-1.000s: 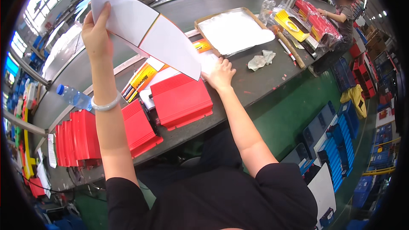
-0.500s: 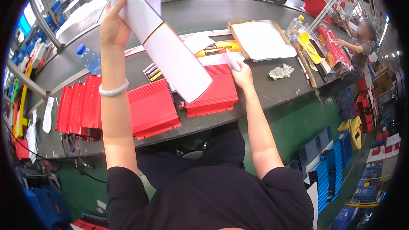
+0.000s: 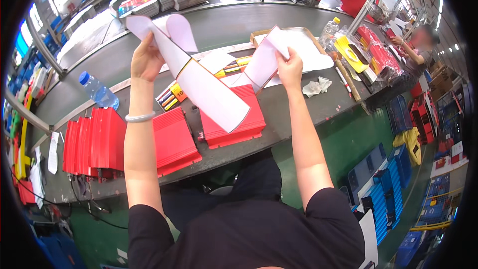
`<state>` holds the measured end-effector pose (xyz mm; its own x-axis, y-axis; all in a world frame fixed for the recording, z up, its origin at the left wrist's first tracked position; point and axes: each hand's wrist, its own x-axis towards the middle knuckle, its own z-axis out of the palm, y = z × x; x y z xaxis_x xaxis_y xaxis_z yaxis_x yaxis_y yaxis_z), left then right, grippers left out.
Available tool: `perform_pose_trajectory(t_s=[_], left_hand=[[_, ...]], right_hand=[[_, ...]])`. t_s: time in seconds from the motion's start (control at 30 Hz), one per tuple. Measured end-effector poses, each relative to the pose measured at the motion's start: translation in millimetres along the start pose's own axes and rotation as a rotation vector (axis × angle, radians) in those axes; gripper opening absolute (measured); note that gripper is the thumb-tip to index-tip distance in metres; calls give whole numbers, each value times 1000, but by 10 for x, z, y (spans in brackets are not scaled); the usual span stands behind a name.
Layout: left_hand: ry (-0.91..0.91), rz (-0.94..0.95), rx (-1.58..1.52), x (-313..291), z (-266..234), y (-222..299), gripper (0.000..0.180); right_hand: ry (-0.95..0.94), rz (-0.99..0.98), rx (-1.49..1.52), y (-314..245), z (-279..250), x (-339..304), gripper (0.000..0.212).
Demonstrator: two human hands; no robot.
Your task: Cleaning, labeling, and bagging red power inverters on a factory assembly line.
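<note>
On a dark workbench (image 3: 279, 109), red boxes (image 3: 174, 142) lay below the left hand (image 3: 147, 60), a shallow carton (image 3: 256, 36) just beyond the right hand (image 3: 290, 69). Left fingers pinched a curling white sheet (image 3: 209, 89) with a dark cross-line; right fingers, also closed, held another pale sheet (image 3: 264, 60). From the fingers, the first slanted lengthwise down-right, partly covering one box; the second, mostly down-left.

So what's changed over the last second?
The right hand, earlier down at the bench, has taken hold of a white sheet and raised it. The left hand still holds its long white sheet; the red cases and blue-capped bottle stayed put.
</note>
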<state>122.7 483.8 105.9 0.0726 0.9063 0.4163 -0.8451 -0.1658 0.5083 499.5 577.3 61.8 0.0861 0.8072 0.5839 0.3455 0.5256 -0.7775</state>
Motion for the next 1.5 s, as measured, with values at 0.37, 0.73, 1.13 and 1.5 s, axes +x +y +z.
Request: perform_pose_trajectory(t_s=[0.37,0.73,1.13,1.5], left_hand=[[-363,180,-15,206,703,-417,10],[-258,45,186,394,1015,-638,23],[-30,57,154,185,1021,-414,34],[-151,167,-53,-30,458,405,35]], right_hand=[[114,-290,263,-991,-72,537,12],[-124,-1044,520,-2154,197,652,24],[-566,-353,545,-2043,309,627,44],[-656,-323,-320,-625,20,399,23]])
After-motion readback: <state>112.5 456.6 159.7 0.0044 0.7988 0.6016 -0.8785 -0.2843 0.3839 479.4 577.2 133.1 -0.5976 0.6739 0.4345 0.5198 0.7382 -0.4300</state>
